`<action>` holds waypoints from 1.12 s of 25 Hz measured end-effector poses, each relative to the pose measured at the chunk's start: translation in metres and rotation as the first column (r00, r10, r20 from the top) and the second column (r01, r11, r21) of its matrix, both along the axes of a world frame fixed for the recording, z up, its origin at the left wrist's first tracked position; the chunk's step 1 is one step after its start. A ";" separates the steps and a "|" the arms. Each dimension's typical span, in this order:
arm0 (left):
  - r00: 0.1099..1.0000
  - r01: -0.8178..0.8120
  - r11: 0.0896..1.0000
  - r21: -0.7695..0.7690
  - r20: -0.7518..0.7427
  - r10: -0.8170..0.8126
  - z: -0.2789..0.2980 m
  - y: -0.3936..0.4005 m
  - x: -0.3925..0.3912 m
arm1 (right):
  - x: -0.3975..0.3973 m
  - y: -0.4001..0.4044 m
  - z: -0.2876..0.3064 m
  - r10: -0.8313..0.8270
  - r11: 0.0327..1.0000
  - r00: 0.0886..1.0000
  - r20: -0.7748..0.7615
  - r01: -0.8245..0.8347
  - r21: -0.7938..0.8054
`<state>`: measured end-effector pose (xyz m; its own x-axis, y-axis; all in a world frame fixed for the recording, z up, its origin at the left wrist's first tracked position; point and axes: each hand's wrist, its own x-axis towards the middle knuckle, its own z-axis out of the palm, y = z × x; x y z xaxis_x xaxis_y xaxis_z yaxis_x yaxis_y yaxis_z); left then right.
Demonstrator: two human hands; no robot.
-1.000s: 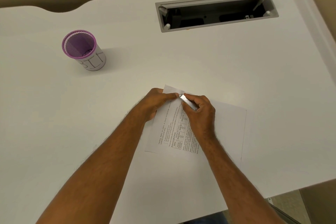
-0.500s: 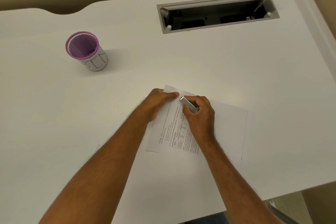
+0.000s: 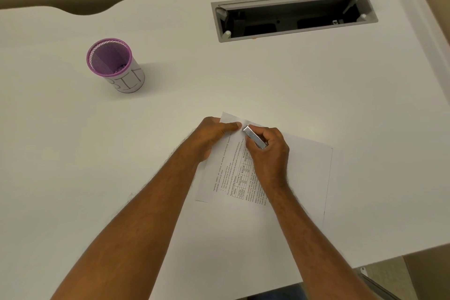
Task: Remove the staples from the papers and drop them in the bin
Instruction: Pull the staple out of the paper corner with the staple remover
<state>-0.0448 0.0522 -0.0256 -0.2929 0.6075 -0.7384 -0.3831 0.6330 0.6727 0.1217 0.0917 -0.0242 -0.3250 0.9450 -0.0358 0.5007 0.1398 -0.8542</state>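
Observation:
Printed papers (image 3: 304,173) lie on the white desk (image 3: 170,129) in front of me. My left hand (image 3: 214,133) presses flat on the top left corner of the papers, its thumb pointing right. My right hand (image 3: 270,151) grips a small silver metal tool (image 3: 254,137), its tip at the papers' top corner right beside my left thumb. The staple itself is too small to make out. The bin (image 3: 114,66), a purple mesh cup with a white label reading BIN, stands far left of the papers and holds some small bits.
An open grey cable tray (image 3: 294,16) is sunk into the desk at the back right. The desk's front edge runs close below the papers on the right, with floor and a metal leg (image 3: 375,282) beyond it.
The tool's tip has stayed at the papers' corner with only small shifts of my right hand. My left hand keeps pressing the corner. The view has drifted slightly.

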 end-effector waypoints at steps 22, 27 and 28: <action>0.995 -0.075 0.996 -0.054 -0.072 0.071 -0.006 0.005 0.007 | 0.000 -0.003 -0.006 0.069 0.997 0.996 -0.063 -0.070 -0.016; 0.996 -0.078 0.996 -0.036 -0.038 0.077 -0.003 0.005 0.005 | 0.003 -0.015 -0.007 0.183 0.983 0.983 0.006 -0.183 0.033; 0.998 -0.058 0.997 -0.041 -0.031 0.057 -0.002 0.005 0.004 | 0.004 -0.013 -0.005 0.159 0.987 0.986 -0.052 -0.160 -0.004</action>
<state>-0.0407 0.0570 -0.0276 -0.3485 0.5576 -0.7534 -0.4002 0.6383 0.6576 0.1256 0.0785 -0.0293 -0.4730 0.8808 -0.0227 0.4277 0.2070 -0.8799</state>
